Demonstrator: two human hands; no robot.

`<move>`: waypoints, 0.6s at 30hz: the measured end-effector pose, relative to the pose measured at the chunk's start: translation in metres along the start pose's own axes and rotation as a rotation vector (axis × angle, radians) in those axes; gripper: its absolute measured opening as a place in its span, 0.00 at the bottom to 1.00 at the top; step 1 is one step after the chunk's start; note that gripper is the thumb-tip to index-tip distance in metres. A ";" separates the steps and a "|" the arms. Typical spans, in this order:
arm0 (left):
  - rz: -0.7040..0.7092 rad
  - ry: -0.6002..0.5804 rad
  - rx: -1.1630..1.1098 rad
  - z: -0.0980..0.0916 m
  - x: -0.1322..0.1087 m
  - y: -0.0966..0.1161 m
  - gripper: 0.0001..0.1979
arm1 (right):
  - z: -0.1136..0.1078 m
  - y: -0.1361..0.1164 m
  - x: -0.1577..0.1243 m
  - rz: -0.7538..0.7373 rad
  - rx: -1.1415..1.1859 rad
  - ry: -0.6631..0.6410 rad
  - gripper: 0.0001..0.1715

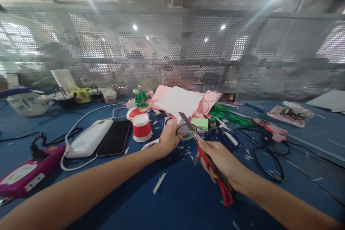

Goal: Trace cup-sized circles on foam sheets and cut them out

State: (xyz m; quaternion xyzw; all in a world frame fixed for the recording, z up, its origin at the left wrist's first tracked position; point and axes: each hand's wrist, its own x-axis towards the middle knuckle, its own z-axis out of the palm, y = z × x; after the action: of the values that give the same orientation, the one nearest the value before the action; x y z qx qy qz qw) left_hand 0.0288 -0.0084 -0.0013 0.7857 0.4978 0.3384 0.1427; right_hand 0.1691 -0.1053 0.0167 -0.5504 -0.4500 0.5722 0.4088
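Note:
My left hand (169, 139) is closed around a white paper piece (182, 126) that looks like part of a cup, mostly hidden by the fingers and a blade. A curled white strip (149, 144) shows by the wrist. My right hand (215, 158) grips a red utility knife (206, 156), its long metal blade out and crossing in front of the white piece. Whether the blade touches it, I cannot tell. Left of my left hand, a red and white paper cup (142, 128) stands upside down, with another red cup (133, 113) behind it.
White and pink paper sheets (179, 99) lie ahead, beside light green sticky notes (199, 123). Blue-handled scissors (229, 137) and a pink glue gun (277, 132) lie right. A black phone (114, 138), white power bank (88, 138) and purple power strip (29, 170) are left. Paper scraps litter the table.

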 end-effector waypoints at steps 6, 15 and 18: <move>0.059 -0.068 -0.337 0.008 0.008 -0.013 0.16 | -0.006 0.004 0.004 -0.026 0.050 0.004 0.27; 0.007 0.050 -0.516 0.009 0.004 -0.015 0.08 | -0.012 -0.002 0.008 -0.010 0.216 -0.079 0.29; -0.011 0.042 -0.565 0.007 0.002 -0.013 0.07 | -0.013 -0.001 0.008 0.014 0.266 -0.126 0.30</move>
State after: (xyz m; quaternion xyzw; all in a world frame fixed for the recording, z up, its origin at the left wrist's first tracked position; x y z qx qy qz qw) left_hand 0.0250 0.0004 -0.0126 0.7050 0.3908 0.4791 0.3474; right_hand 0.1814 -0.0960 0.0160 -0.4574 -0.3914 0.6631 0.4449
